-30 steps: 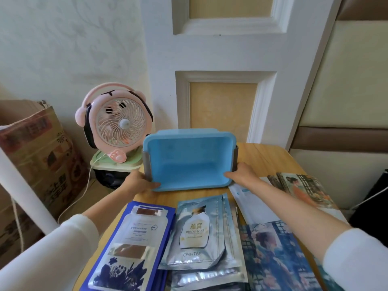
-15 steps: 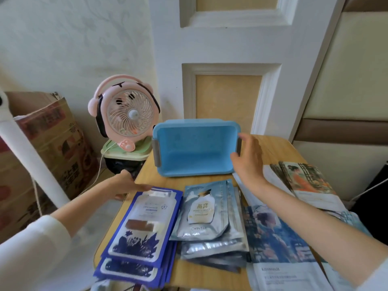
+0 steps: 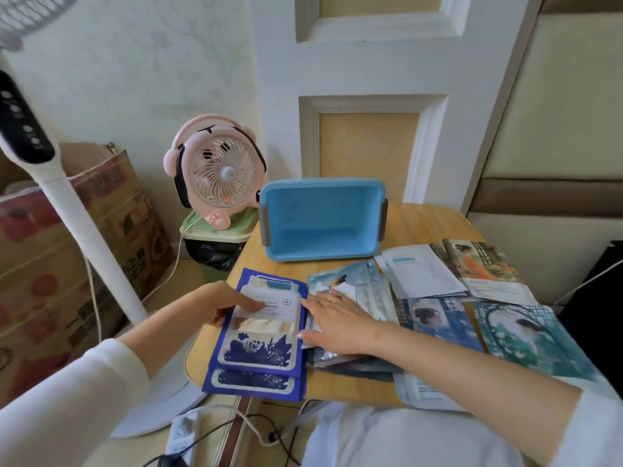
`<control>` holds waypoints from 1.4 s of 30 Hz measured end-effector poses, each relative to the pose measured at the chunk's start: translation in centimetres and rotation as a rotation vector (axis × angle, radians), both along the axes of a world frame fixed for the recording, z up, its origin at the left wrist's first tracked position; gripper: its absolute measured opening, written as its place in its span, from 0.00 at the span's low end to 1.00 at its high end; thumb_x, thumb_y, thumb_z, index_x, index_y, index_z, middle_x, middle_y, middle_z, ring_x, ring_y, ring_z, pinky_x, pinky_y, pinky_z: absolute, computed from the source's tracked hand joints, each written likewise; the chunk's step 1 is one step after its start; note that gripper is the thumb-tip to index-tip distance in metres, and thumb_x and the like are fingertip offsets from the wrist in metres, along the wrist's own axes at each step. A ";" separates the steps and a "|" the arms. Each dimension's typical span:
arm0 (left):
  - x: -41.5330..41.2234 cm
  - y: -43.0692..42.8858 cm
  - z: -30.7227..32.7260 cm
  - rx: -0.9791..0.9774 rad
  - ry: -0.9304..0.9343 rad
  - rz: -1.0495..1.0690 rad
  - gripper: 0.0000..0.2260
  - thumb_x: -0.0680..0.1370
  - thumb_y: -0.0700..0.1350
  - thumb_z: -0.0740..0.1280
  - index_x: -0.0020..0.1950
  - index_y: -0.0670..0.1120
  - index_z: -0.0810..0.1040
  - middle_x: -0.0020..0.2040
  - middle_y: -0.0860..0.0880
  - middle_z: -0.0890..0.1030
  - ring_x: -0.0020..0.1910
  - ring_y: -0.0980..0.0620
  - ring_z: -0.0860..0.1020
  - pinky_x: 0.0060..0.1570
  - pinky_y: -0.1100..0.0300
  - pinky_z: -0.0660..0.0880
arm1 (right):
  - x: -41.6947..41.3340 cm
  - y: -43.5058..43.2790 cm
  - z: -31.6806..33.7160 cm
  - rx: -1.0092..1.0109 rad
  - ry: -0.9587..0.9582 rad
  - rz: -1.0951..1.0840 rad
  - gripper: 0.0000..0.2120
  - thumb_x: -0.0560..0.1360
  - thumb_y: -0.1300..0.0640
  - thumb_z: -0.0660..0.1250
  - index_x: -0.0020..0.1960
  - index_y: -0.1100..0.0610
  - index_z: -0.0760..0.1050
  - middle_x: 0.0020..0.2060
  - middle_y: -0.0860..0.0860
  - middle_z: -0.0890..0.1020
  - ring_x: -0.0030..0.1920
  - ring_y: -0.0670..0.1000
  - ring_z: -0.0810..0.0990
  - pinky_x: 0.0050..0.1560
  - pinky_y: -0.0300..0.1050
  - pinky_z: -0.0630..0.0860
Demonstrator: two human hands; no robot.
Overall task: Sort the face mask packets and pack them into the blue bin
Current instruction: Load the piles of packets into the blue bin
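**Navy packets** (image 3: 253,385): a stack of flat, glossy sachets with white label panels and a dark floral print. It sits at the near left corner of the tabletop (image 3: 421,220), lower ends reaching the near edge. Its long axis runs near to far.

**Left hand** (image 3: 220,306): pinches the left edge of the top navy packet (image 3: 266,345). The thumb lies across its face and the fingers curl beneath.

**Right hand** (image 3: 338,323): flat, fingers straight and a little spread, holding nothing. The palm rests on the silver packets (image 3: 357,284) and the fingertips touch the navy stack's right edge.

**Blue bin** (image 3: 323,252): rigid moulded plastic, a rounded rectangle with a grey handle at each short end. It stands at the far edge, left of centre, mouth turned toward the person, with nothing inside (whether it is propped or lying on its side cannot be told).

**Governing relation**: the bin lies straight beyond the navy stack and slightly right, with bare wood between them. Its long axis runs left to right, crosswise to the packets. The left hand has the hold and is the nearer hand. By judgement, a lifted packet goes forward and probably needs a quarter turn to lie along the bin.

**Other packets**:
- The silver packets are crinkled foil, loosely fanned just right of the navy stack.
- The white packet (image 3: 421,274) is matt and lies near the bin's right end.
- The illustrated packets (image 3: 435,318) carry painted figures in blue, teal and orange, overlapping toward the right edge.

**Off the tabletop**: a pink desk fan (image 3: 219,176) with a round grille, beside the far left corner
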State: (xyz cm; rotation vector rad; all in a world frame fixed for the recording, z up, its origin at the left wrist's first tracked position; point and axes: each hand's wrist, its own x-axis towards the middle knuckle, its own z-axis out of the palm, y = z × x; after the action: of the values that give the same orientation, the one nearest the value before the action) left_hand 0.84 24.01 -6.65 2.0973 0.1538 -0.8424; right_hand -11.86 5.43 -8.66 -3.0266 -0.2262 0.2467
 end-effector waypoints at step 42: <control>2.6 -9.4 -3.5 -0.688 -0.441 0.074 0.23 0.71 0.34 0.71 0.62 0.40 0.66 0.54 0.44 0.79 0.52 0.45 0.79 0.48 0.55 0.78 | 9.1 -12.4 2.0 1.155 -0.190 -0.542 0.11 0.69 0.67 0.72 0.51 0.62 0.76 0.44 0.52 0.81 0.49 0.52 0.79 0.56 0.50 0.75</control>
State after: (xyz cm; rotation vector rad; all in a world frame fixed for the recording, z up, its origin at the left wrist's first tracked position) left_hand 3.47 14.56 -10.12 1.5553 -0.2612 -0.2996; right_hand -2.79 -6.97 -6.69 -1.8491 0.3347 -0.1757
